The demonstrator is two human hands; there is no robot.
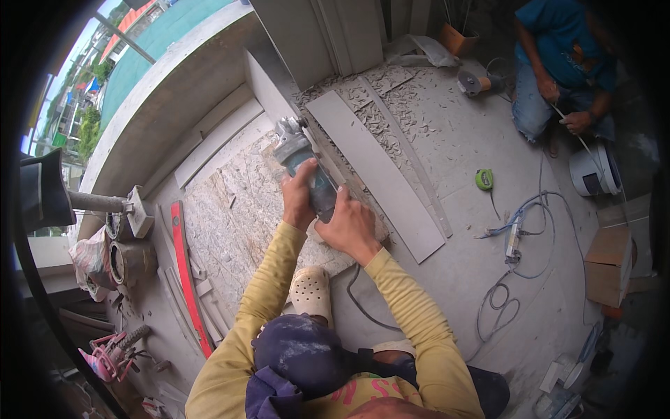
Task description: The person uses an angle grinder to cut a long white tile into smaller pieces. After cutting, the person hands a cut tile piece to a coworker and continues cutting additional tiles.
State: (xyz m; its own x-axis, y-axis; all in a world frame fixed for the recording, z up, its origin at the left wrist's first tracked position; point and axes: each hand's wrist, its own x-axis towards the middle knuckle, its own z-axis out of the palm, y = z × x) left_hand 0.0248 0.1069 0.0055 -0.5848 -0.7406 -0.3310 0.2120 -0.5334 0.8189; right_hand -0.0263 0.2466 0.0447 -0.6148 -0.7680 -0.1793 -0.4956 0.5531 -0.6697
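Note:
Both my hands are wrapped round a teal angle grinder (322, 190) with a grey metal head. My left hand (296, 202) grips its left side, thumb on top. My right hand (352, 227) closes round the rear of the body, thumb pointing forward. The grinder's head is at the far right edge of a pale, dust-covered, scratched board (230, 216), beside a narrow strip lying lengthwise there. Whether the disc touches that strip I cannot tell. To the right lies a long grey tile plank (377, 167). My shod foot (310, 292) is at the board's near edge.
A red spirit level (188, 279) and thin strips lie left. Broken chips (401, 105) litter the floor ahead. Right are a green tape measure (484, 179), a power strip (514, 241) with tangled cables, a bucket (593, 171), a cardboard box (607, 257), another grinder (474, 84) and a crouching person (565, 63).

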